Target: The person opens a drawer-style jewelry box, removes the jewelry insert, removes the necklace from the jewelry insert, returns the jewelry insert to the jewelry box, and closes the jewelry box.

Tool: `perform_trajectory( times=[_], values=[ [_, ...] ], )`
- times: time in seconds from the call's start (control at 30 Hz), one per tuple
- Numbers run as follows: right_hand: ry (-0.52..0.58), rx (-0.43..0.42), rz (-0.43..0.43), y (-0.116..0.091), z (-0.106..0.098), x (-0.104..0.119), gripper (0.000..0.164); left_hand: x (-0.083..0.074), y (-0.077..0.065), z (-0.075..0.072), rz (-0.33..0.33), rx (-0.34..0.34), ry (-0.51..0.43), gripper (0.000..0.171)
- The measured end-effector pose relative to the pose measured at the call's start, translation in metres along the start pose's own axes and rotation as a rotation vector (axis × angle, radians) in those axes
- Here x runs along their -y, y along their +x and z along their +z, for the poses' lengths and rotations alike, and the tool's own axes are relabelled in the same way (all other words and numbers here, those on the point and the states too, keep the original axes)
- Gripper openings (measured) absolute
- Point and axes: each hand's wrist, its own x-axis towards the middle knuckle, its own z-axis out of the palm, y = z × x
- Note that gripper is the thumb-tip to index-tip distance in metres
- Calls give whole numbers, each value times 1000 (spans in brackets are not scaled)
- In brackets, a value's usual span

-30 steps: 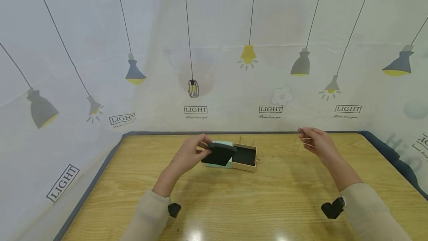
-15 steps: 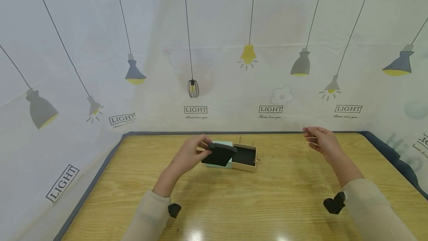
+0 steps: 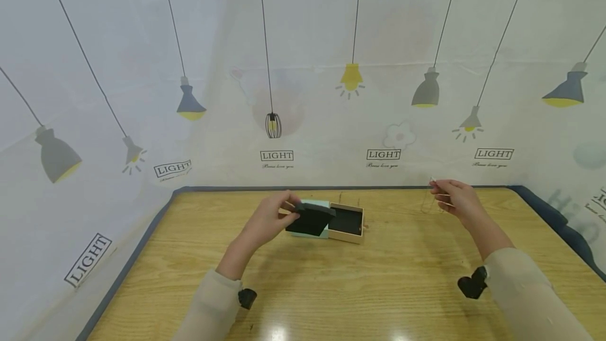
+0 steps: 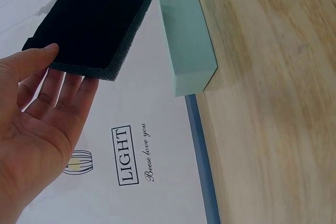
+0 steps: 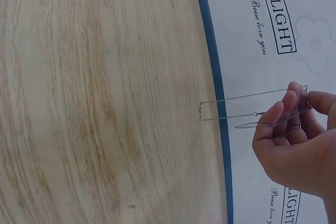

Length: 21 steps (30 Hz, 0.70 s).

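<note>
Compared with a second ago, the right hand [image 3: 454, 201] is now hanging a little farther out to the right with its chain, while the left hand [image 3: 273, 213] is staying in place. Nearest the viewer, the left sleeve [image 3: 210, 299] and right sleeve [image 3: 525, 288] are reaching forward over the table [image 3: 360, 288]. Both hands are keeping well apart. Farther in, the left thumb and fingers are pinching a black foam pad [image 4: 100, 30] by its edge, tilting it in front of the box's pale green cover [image 4: 189, 35]. Just beside that cover, the dark-lined tray [image 3: 347, 237] is sitting pulled out. Over to the right, the right thumb and fingertips are pinching the thin chain [image 5: 244, 95], whose strands are dangling in a long loop. Judging by this, the person is handling the chain while keeping the pad out of the tray. The next move seems to be calling for a steady pinch and untangled strands. Behind everything, the lamp-printed cloth [image 3: 312, 93] is hanging.
</note>
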Motion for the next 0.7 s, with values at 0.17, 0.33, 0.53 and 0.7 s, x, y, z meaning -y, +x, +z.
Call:
perform_trajectory(
  times=[0.17, 0.33, 0.53, 0.7],
  values=[
    [-36, 4, 1, 3, 1, -2, 23, -1, 0, 0, -7, 4, -2, 20],
    [-71, 9, 11, 5, 2, -3, 27, 0, 0, 0, -11, 2, 2, 20],
    [-94, 10, 41, 9, 1, -7, 34, 1, -1, 0, -9, 3, 3, 20],
    [-123, 1, 51, 10, 1, -10, 45, 1, -1, 0, -5, 1, 5, 19]
  ],
)
